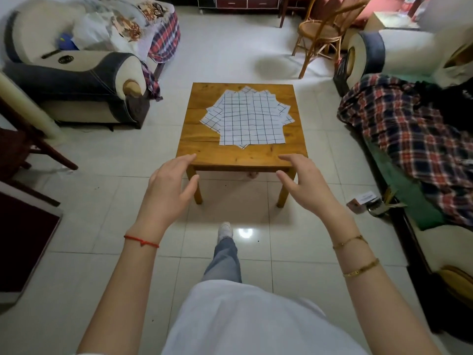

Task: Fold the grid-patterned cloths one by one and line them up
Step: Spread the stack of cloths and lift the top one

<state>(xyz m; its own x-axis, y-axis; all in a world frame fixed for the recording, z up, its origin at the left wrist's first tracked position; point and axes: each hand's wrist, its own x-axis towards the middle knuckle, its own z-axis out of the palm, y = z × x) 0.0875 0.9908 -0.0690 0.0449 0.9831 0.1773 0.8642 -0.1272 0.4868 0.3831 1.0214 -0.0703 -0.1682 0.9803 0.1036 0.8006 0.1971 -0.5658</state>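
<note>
Several white cloths with a dark grid pattern lie flat in a fanned pile on a small square wooden table, their corners sticking out at different angles. My left hand hovers in the air in front of the table's near left corner, fingers relaxed and holding nothing. My right hand hovers in front of the near right corner, also with loose fingers and nothing in it. Neither hand touches the cloths or the table.
I stand on a tiled floor, one foot forward. An armchair with bedding stands at the left, a sofa with a plaid blanket at the right, and a rattan chair beyond the table.
</note>
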